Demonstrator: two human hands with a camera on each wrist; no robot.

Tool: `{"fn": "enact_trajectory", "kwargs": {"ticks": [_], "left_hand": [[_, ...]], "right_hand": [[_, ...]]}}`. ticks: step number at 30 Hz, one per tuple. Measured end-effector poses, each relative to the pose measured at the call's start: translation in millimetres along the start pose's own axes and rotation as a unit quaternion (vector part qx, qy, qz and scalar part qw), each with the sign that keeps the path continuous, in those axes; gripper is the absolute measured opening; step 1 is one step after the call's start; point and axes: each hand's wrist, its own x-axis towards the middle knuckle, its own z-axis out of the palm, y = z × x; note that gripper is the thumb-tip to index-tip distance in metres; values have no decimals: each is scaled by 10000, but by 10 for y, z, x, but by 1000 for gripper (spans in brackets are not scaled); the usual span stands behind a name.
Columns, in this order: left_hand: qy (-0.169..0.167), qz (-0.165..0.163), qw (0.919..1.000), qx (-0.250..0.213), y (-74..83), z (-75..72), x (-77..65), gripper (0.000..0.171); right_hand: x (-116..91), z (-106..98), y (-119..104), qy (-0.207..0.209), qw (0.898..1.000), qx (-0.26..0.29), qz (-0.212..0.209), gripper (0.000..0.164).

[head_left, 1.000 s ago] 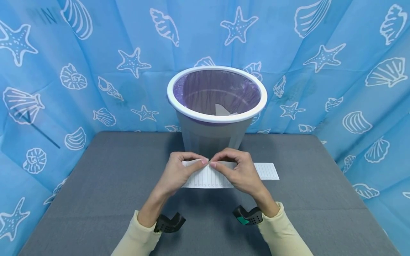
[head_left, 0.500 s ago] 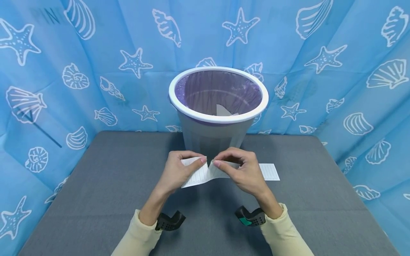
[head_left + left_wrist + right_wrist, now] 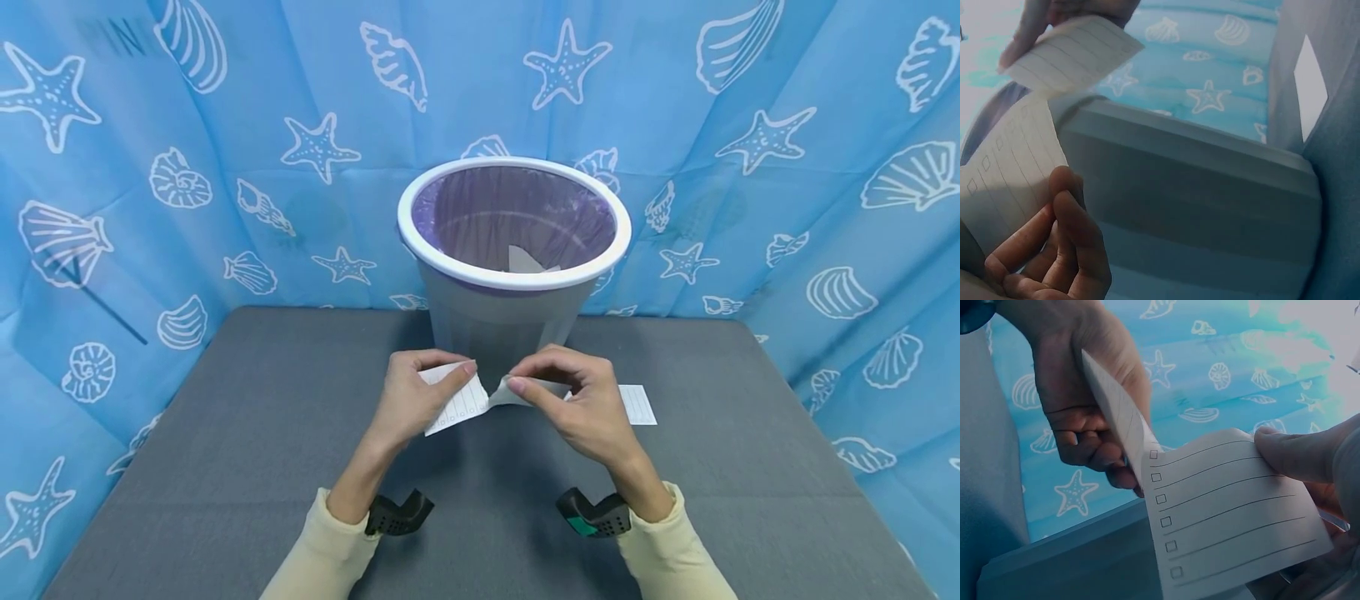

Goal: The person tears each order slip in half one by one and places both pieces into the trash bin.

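Note:
A white lined paper slip with a row of small checkboxes is torn from its top edge, and its two halves still meet at the checkbox edge. My left hand (image 3: 408,400) pinches the left half (image 3: 459,408) between thumb and fingers. The right half (image 3: 510,395) is pinched by my right hand (image 3: 581,404) and turned away, showing its pale side in the head view. Printed lines and boxes on the right half (image 3: 1229,512) show in the right wrist view. Both hands are in front of the bin, above the table.
A grey bin (image 3: 498,321) with a white rim and purple liner stands behind the hands. Pale paper pieces (image 3: 522,260) lie inside it. Another lined slip (image 3: 637,406) lies on the grey table (image 3: 285,433), right of my right hand. A blue shell-patterned curtain (image 3: 300,75) hangs behind.
The slip was whole at first; a tear has run down from its top edge. My right hand has moved right and twisted its half away, while my left hand shifted slightly left.

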Motion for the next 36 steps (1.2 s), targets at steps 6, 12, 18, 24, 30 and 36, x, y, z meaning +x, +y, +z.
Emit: {"fn": "enact_trajectory", "kwargs": {"ticks": [6, 12, 18, 24, 30, 36], "left_hand": [[241, 2, 9996, 176, -24, -22, 21, 14], [360, 20, 9993, 139, -26, -70, 35, 14], [392, 34, 9992, 121, -2, -135, 26, 15], [448, 154, 9987, 180, 80, -212, -3, 16], [561, 245, 9981, 105, 134, -326, -27, 20], [749, 293, 9968, 28, 211, -482, 7, 19]], "right_hand": [[-11, -21, -45, 41, 10000, -10, -24, 18], [-9, -39, -81, 126, 9999, -37, -76, 20], [-13, -49, -84, 202, 9998, -30, 12, 19], [-13, -66, -68, 180, 9997, -88, 127, 18], [-3, -148, -61, 313, 9994, -69, 105, 17], [40, -321, -58, 479, 9986, -168, 159, 16]]}}
